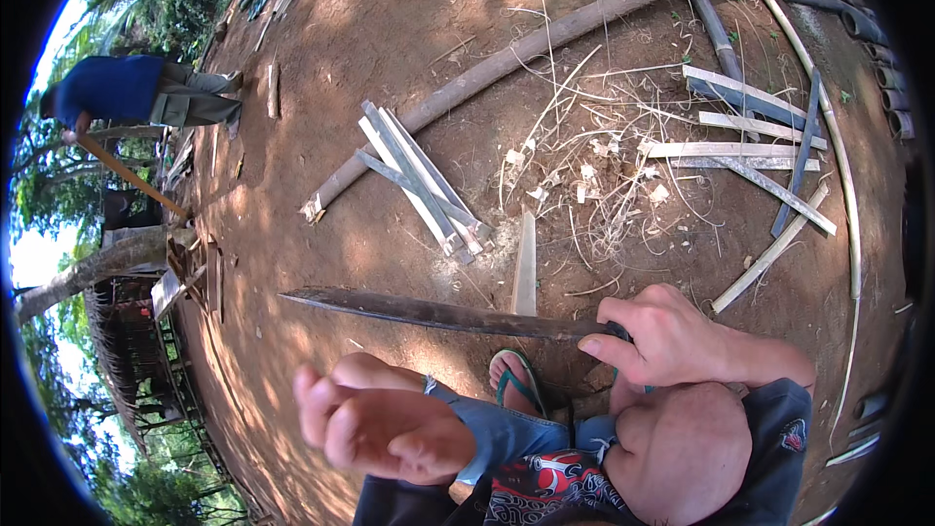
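My right hand [672, 336] is wrapped round the dark handle of a machete [438, 314]. Its long blade reaches left across the view, in front of my legs, with the tip at the far left end. My left hand [385, 424] is raised on the near side of the blade, palm partly up, fingers loosely curled and apart, with nothing visible in it. A pale split slat [525, 263] extends away from me beyond the blade; the blade hides its near end. My foot [509, 380] in a green flip-flop shows below the blade.
A bundle of split slats [414, 180] leans on a long pole [545, 39]. Shavings and thin strips [618, 185] litter the dirt. More slats [750, 127] lie at right, beside a bent pole [842, 146]. At far left, a person in blue [117, 88] bends over a long handle.
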The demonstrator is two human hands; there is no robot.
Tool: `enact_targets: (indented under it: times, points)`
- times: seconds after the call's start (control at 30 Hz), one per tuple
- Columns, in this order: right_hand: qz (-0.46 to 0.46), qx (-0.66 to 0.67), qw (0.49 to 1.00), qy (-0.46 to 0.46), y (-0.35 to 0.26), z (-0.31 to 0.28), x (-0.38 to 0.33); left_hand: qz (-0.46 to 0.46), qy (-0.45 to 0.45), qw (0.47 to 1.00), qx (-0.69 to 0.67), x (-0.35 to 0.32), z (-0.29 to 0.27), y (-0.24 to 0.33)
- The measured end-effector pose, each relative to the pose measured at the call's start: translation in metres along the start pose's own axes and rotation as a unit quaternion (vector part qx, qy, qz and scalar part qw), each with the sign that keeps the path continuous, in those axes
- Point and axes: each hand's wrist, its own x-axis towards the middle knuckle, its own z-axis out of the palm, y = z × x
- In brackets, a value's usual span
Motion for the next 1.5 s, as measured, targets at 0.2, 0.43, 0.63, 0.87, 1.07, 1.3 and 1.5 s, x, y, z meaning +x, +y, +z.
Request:
enact_targets:
  times: [0.2,0.43,0.63,0.87,1.07,1.3,1.5]
  points:
    - [0.027,-0.024,0.999,-0.001,0.007,0.000,0.000,0.013,-0.233,0.940,0.248,0.033,0.028,-0.018]
    - [0.060,-0.027,0.997,-0.031,0.015,0.006,-0.001,0.039,-0.126,0.988,0.083,0.022,0.016,-0.015]
    - [0.051,-0.023,0.998,-0.020,0.016,0.009,0.007,-0.515,-0.194,0.785,-0.285,-0.071,0.002,0.023]
    - [0.037,-0.006,0.999,-0.031,0.017,0.011,0.013,-0.576,-0.165,0.764,-0.240,-0.058,0.021,0.026]
    - [0.012,0.014,0.998,-0.063,0.036,0.018,0.013,-0.564,-0.158,0.781,-0.216,-0.069,0.015,0.026]
    - [0.026,0.053,0.996,-0.072,0.057,0.029,0.013,-0.537,-0.124,0.802,-0.230,-0.080,0.013,0.027]
    - [0.148,-0.020,0.989,-0.003,0.140,0.058,0.028,-0.553,-0.144,0.793,-0.208,-0.079,0.009,0.028]
